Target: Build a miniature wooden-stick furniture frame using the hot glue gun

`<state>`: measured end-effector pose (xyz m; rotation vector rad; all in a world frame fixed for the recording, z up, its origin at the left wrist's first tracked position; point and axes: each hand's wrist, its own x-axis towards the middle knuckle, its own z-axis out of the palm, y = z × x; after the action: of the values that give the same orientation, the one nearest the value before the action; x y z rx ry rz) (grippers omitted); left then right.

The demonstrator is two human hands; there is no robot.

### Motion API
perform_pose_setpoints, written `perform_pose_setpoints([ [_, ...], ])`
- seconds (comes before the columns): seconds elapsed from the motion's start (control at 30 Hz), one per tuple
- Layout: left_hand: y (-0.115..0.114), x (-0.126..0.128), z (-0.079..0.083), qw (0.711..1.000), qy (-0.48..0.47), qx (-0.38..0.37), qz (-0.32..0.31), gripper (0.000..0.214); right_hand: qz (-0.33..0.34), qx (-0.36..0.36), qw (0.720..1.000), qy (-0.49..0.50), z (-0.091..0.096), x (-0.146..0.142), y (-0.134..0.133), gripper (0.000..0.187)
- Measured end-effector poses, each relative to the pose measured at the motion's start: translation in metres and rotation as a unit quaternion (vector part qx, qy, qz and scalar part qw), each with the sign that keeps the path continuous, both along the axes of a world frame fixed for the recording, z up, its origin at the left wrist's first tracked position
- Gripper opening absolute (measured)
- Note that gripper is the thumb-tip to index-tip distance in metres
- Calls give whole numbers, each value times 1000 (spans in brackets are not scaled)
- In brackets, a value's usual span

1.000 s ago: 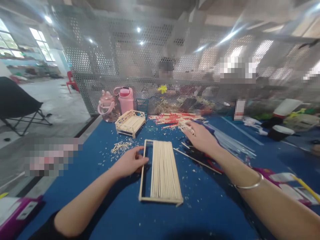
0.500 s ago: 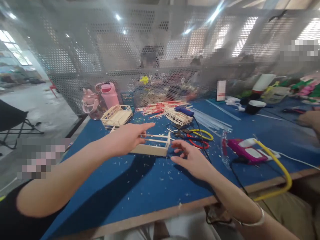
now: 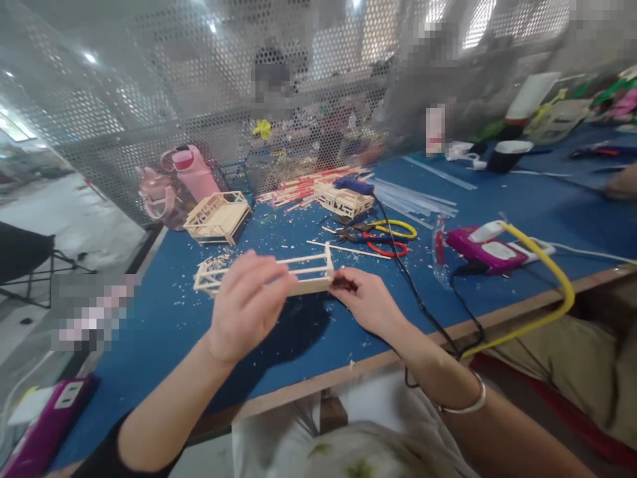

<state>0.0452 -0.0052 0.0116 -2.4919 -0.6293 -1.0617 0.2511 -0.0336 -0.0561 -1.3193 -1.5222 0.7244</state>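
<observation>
A small pale wooden frame (image 3: 311,287) of thin sticks, with a solid strip along its near side, lies lengthwise in front of me on the blue table. My right hand (image 3: 371,302) is closed at its right end, thumb and fingertips pinching the near corner. My left hand (image 3: 251,302) is over the frame's middle, fingers stretched to the right and slightly blurred; it hides part of the sticks. Whether its fingertips touch the wood I cannot tell. Behind the frame lies a loose thin stick (image 3: 348,249).
Two wooden models, one at left (image 3: 219,216) and one at centre (image 3: 343,198), stand farther back. A blue glue gun (image 3: 354,185) rests on the centre one. Pliers with red and yellow handles (image 3: 393,229), clear glue sticks (image 3: 415,199), a purple power strip (image 3: 485,249) and pink bottles (image 3: 192,176) surround them.
My left hand has drawn back from pointing across the frame and now hovers over its middle. My right hand has closed on the frame's right end. The view has shifted.
</observation>
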Motion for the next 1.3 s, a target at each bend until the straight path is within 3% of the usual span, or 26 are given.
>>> perform_pose_setpoints([
  [0.1,-10,6,-16,995,36,35,-81,26,3,25,1000,-12,0,1,-1,9],
  [0.27,-14,16,-22,993,21,113,-5,26,6,52,998,-31,-1,1,-7,11],
  [0.63,-7,41,-24,995,25,-50,85,22,20,56,997,-58,-1,-1,-12,14],
  [1.17,-3,46,-32,999,-16,-14,47,14,0,104,990,-94,-6,-2,-13,14],
  [1.3,-12,32,-27,1000,-15,0,8,16,-33,102,991,-85,-4,3,-11,14],
])
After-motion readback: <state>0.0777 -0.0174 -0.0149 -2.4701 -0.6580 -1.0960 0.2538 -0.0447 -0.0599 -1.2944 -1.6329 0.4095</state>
